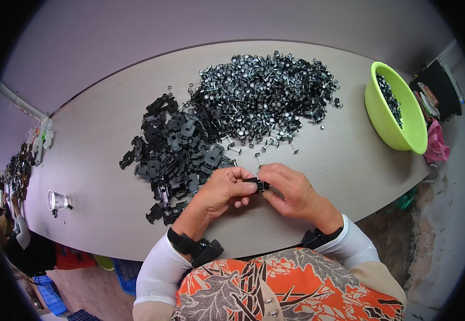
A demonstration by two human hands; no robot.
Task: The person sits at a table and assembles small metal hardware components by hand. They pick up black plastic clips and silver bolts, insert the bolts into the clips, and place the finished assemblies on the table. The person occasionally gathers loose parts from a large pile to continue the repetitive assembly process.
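My left hand pinches a small black plastic toy-car chassis between thumb and fingers, just above the table in front of me. My right hand is closed at the chassis's right end, its fingertips against it; whether a small part also sits in those fingers is hidden. Left of my hands spreads a pile of similar black chassis pieces. Behind it lies a large heap of wheel axles with dark and silver wheels. A loose axle lies just beyond my right fingers.
A lime-green basin holding more wheel parts stands at the table's right. A clear cup sits at the left, small black pieces beside it. Another person is at the far left by a further heap. Blue crates stand below.
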